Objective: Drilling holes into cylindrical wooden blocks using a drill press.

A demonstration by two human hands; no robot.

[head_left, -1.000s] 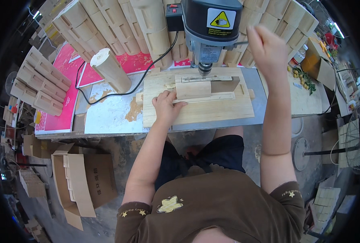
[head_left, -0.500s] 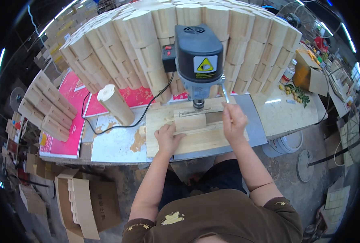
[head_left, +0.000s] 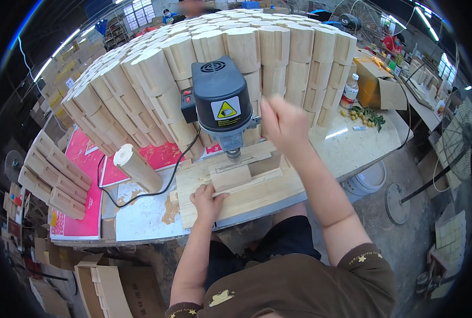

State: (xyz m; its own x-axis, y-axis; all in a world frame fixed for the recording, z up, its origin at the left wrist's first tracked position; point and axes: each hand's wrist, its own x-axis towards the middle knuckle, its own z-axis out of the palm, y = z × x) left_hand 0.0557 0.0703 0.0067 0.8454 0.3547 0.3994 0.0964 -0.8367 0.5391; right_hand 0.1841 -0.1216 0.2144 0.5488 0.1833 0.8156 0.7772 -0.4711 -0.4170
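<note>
A bench drill press [head_left: 221, 95] with a black hood stands over a pale wooden jig board [head_left: 257, 196]. Below its chuck [head_left: 233, 155] lies a short wooden block [head_left: 230, 178] against the jig's strips. My left hand [head_left: 207, 204] holds the block at its near left end, thumb and fingers apart along its edge. Raised beside the drill's right side, my right hand [head_left: 288, 124] is closed in a slightly blurred fist round the feed lever, which the hand mostly hides. Whether the bit touches the wood I cannot tell.
Tall stacks of grooved wooden cylinders [head_left: 273, 47] wall the back of the table. One cylinder [head_left: 138, 168] stands left of the jig, past a black cable [head_left: 164, 192]; more pieces [head_left: 53, 175] stand farther left. At right are a bottle [head_left: 349, 91], small fruits [head_left: 366, 116] and a carton [head_left: 376, 82].
My right hand has swung upward from beside the jig to the drill's side, and the lever has turned up with it. My left hand stays at the block. The whole view has shifted.
</note>
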